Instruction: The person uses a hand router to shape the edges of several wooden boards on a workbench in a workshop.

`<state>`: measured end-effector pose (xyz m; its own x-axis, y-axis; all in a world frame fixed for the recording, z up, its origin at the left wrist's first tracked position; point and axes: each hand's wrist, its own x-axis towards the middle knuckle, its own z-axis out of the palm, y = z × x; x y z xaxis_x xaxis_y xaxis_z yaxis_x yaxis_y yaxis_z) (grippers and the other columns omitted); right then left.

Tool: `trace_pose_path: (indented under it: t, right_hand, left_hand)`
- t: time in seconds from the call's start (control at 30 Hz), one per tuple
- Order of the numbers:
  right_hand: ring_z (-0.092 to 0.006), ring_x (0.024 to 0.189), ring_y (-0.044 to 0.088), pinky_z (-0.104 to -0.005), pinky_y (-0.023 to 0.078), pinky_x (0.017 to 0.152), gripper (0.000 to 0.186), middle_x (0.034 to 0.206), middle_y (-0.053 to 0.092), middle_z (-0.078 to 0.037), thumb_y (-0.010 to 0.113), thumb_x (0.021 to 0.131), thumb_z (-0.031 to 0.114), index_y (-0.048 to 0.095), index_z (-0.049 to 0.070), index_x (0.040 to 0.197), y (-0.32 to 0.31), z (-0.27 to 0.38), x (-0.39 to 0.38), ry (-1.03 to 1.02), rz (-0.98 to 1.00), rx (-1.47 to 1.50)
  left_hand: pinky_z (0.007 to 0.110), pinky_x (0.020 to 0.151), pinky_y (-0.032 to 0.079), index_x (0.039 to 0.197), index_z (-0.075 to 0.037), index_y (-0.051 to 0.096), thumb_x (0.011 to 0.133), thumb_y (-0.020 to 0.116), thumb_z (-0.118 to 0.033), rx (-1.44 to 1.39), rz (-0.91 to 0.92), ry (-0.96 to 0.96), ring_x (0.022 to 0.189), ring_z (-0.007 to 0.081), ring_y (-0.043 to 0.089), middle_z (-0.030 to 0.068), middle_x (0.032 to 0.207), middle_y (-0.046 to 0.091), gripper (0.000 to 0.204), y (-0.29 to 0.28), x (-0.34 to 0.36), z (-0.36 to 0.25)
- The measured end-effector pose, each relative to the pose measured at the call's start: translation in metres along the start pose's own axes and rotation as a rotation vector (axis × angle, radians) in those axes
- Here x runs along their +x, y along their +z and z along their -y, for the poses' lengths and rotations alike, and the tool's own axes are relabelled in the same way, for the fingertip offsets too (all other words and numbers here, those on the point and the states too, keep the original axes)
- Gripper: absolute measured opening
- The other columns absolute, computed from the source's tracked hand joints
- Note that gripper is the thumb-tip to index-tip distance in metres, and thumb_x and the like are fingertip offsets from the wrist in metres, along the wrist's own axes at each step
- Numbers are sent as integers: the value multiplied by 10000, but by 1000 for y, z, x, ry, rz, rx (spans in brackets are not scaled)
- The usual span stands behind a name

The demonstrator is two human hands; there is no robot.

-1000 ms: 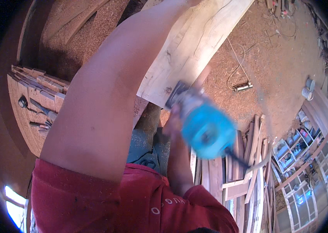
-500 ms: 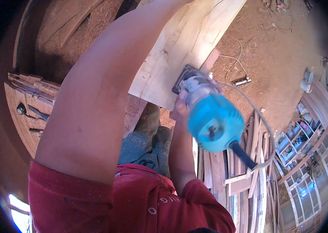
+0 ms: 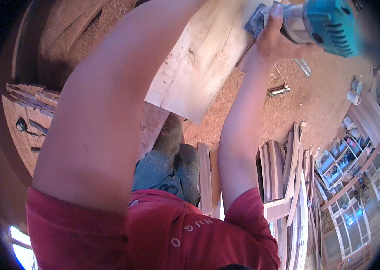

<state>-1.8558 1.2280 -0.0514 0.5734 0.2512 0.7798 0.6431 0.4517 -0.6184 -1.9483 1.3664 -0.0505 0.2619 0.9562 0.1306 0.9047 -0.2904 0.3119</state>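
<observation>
A trim router point(image 3: 333, 27) with a blue motor housing, pale metal body and dark base is in my right hand point(image 3: 274, 42). My fingers wrap around the body below the housing. The router lies tipped over sideways, its base at the right edge of a wide pale wooden board point(image 3: 194, 72). My left forearm stretches over the board's left side to the top edge of the picture, where the left hand is out of sight. A smaller brown wood piece point(image 3: 246, 56) shows under the board's right edge, next to my right wrist.
Stacked wood strips point(image 3: 273, 171) lie to my right on the near side. A small metal tool point(image 3: 279, 91) sits on the sawdust-covered floor point(image 3: 239, 117). Farther right stand a white compartment rack point(image 3: 340, 162) and white cups point(image 3: 354, 94). Planks point(image 3: 23, 121) are on the left.
My right hand has carried the router away from me and to the right along the board's edge. My right arm is now stretched out. The left arm has barely shifted.
</observation>
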Motion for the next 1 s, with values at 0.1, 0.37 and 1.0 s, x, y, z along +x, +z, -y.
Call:
trace_pose_path:
  t: [0.1, 0.37, 1.0]
  right_hand:
    - [-244, 1054, 636, -404, 522, 965, 596, 1264, 585, -135, 814, 848, 201, 524, -3, 1327, -35, 31, -36, 180, 111, -214]
    - [-241, 1149, 610, -418, 484, 1035, 488, 1289, 596, -117, 778, 878, 248, 593, 19, 1268, -133, 229, -170, 487, 487, -413]
    - [-260, 1134, 623, -401, 517, 1038, 700, 1300, 568, -176, 837, 817, 243, 475, -47, 1341, -95, 187, -136, 452, 229, -256]
  left_hand:
    - [530, 1061, 423, 1491, -58, 460, 952, 529, -571, -41, 11, -9, 1281, 377, 537, 235, 1349, 557, 747, 0, -2, -6]
    - [544, 1068, 419, 1487, -66, 471, 950, 521, -582, 1, -17, 6, 1308, 386, 528, 244, 1359, 566, 747, 0, -2, -3]
    - [545, 1118, 379, 1561, -75, 391, 984, 460, -589, 31, 46, -9, 1359, 395, 492, 276, 1434, 517, 776, -1, -2, -6]
